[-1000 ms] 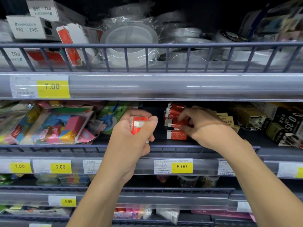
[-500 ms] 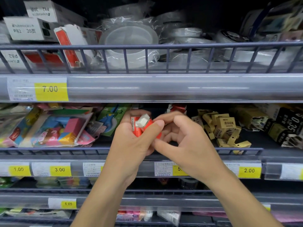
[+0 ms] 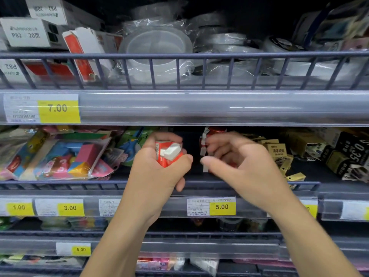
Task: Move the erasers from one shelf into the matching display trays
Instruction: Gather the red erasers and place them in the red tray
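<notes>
Both hands reach into the middle shelf (image 3: 139, 182) of a store rack, close together but not touching. Left hand (image 3: 159, 172) is clamped round a small bunch of red-and-white erasers (image 3: 168, 153), thumb over the front and fingers behind, one white end poking out on top. Right hand (image 3: 239, 166) hovers just beside it with fingers loosely curled and thumb pointing left; whether it grips anything cannot be told, since blurred red-and-white erasers on the shelf (image 3: 207, 136) sit directly behind its fingers. Further right lie small tan boxes (image 3: 279, 149) printed with Chinese characters and dark packs marked "0.35" (image 3: 357, 150). Left of the hands are colourful bagged eraser sets (image 3: 60, 156). Yellow price tags read "7.00" (image 3: 58, 108) on the upper rail, then "1.00" (image 3: 19, 207), "3.00" (image 3: 70, 208) and "5.00" (image 3: 222, 206) below the hands. On the top shelf, white boxes read "P82 20" (image 3: 26, 35) beside wrapped clear tape rolls (image 3: 157, 48).
</notes>
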The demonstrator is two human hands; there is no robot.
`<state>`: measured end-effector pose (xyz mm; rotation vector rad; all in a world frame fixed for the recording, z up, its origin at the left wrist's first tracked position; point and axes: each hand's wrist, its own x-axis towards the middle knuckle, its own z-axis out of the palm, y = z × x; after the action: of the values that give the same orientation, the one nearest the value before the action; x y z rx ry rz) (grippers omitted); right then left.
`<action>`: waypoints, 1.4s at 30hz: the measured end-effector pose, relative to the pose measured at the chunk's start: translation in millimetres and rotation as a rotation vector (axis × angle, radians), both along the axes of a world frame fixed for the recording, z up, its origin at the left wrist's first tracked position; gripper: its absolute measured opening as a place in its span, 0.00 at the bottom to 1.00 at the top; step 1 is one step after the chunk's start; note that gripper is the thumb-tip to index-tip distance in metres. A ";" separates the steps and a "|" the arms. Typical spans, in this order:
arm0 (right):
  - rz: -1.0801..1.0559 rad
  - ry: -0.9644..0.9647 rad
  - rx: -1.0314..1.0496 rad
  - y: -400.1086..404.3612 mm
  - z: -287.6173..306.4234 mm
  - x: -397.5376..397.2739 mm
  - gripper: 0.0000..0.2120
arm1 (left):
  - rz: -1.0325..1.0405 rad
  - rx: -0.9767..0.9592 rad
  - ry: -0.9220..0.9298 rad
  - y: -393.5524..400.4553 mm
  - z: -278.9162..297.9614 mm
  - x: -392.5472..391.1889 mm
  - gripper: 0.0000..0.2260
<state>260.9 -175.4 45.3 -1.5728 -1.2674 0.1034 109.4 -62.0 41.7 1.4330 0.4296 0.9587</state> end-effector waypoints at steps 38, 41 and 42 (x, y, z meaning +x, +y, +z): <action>0.189 0.468 -0.011 -58.8 -82.1 -61.3 0.08 | -0.030 -0.117 0.165 -16.8 -95.6 -89.5 0.13; 0.144 0.641 -0.187 -71.5 -142.1 -73.2 0.09 | 0.016 -0.287 0.290 -27.6 -157.2 -110.5 0.12; 0.123 0.681 -0.260 -75.5 -163.1 -76.6 0.08 | 0.031 -0.363 0.324 -32.3 -178.7 -117.6 0.11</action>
<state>184.3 -250.9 -117.8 -1.4828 -0.8220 0.8378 -8.3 -94.3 -137.0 1.2498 0.8231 0.6311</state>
